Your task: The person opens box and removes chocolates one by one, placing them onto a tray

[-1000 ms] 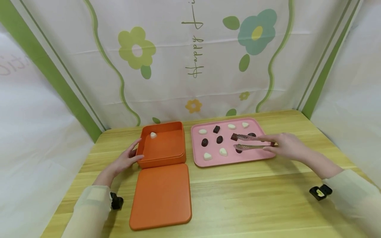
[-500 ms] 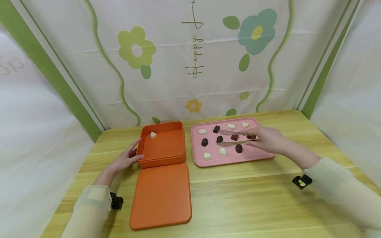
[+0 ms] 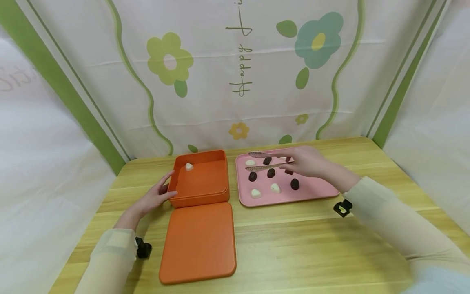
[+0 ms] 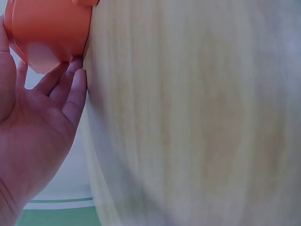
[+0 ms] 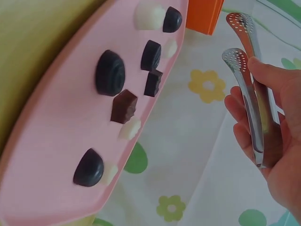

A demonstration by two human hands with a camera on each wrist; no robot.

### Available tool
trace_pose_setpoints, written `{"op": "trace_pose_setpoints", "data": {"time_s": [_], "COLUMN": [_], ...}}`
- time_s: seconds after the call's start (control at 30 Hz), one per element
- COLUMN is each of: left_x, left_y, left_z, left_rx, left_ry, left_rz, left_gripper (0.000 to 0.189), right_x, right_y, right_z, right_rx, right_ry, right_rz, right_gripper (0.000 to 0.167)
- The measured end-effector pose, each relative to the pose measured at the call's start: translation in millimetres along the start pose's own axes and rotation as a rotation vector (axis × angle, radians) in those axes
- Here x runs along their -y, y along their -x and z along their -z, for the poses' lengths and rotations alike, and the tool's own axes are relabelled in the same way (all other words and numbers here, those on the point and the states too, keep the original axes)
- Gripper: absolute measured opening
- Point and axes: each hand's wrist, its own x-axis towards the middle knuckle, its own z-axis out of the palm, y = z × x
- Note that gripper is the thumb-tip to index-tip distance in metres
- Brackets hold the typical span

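My left hand (image 3: 152,199) touches the left side of the square orange box (image 3: 202,181), its fingers (image 4: 75,94) lying against the outer wall. One small white chocolate (image 3: 189,166) lies inside the box near the back left. My right hand (image 3: 308,161) holds metal tongs (image 3: 256,168) with perforated tips over the pink tray (image 3: 315,190). The tips are apart, with nothing between them in the right wrist view. Several white and dark chocolates lie spread over the tray, among them a dark oval one (image 3: 295,184) and a brown faceted one (image 5: 124,106). The hand covers part of the tray.
An orange lid (image 3: 198,245) lies flat on the wooden table (image 3: 293,237), right in front of the box. The tray stands to the right of the box across a narrow gap. A flowered cloth (image 3: 205,102) hangs behind the table.
My right hand has moved left over the tray with the tongs, from near the brown faceted chocolate towards the tray's left end. The left hand and the box have stayed put.
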Motion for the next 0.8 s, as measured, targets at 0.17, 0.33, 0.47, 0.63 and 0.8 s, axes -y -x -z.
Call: {"op": "trace_pose_setpoints", "data": {"time_s": [0.17,0.33,0.47,0.63,0.8], "left_x": [1.0,1.4,0.9,0.5,1.6], "left_y": [0.6,0.0,0.7,1.5,-1.1], "left_z": [0.1,0.4,0.8,0.5,0.4], "left_rx": [-0.004,-0.002,-0.006,-0.009,-0.006], "left_ry": [-0.002,-0.004,-0.016,-0.020,-0.019], "left_rz": [0.010,0.003,0.005,0.003,0.003], "left_gripper": [0.078,0.078,0.078,0.078,0.077], "right_x": [12.4,25.1,32.2,39.0,47.3], "right_y": [-20.8,-42.7,-60.7,-80.5,-95.6], "right_z": [1.3,-2.0,-8.3,-16.4,-21.0], "right_rx": [0.038,0.041,0.039,0.044,0.048], "right_ry": [-0.045,-0.029,-0.013,-0.072,-0.091], "right_rz": [-0.015,0.029,0.068,0.088,0.100], "right_gripper": [0.047,0.045,0.044,0.045,0.045]}}
